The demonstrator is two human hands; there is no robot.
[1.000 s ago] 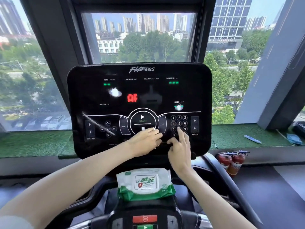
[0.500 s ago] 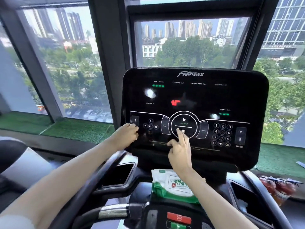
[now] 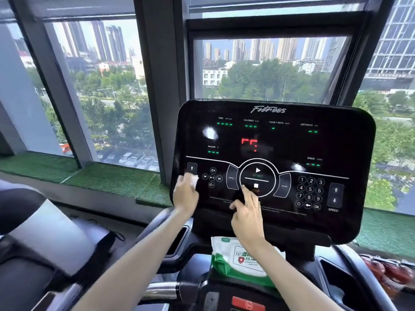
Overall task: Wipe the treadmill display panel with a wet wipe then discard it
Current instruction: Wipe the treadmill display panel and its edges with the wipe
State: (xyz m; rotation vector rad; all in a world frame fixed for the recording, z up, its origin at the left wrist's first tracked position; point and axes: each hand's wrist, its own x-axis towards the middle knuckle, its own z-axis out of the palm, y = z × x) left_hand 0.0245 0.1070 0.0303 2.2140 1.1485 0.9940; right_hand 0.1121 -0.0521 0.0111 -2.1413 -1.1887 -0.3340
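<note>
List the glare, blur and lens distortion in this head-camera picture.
Head view: two white glare patches sit on the display panel, upper left and near the speed readout. Head view: the left hand and wipe are smeared by motion. Head view: the wide lens bows the window frame and the panel's edges. Head view: daylight outside is bright, the foreground dimmer.
</note>
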